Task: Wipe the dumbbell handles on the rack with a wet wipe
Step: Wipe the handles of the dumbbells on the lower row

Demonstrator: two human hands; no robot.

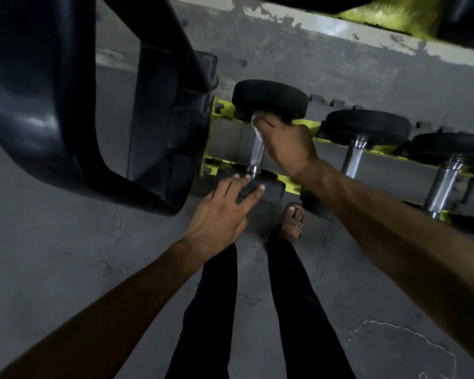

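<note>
Black trousers (pixel 211 310) and a brown sandal (pixel 293 225) are low in the frame. Left hand (pixel 219 214) is flat, fingers straight, touching the near end of the middle dumbbell (pixel 271 190). Right hand (pixel 288 144) curls round the white wipe (pixel 256 126) on its shiny handle (pixel 257 157), on the yellow rack (pixel 309 124).

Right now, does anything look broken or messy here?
The wall: its grey paint is patchy and ragged where it meets the white band. A thin white squiggle also loops across the floor; I cannot tell what it is.
</note>
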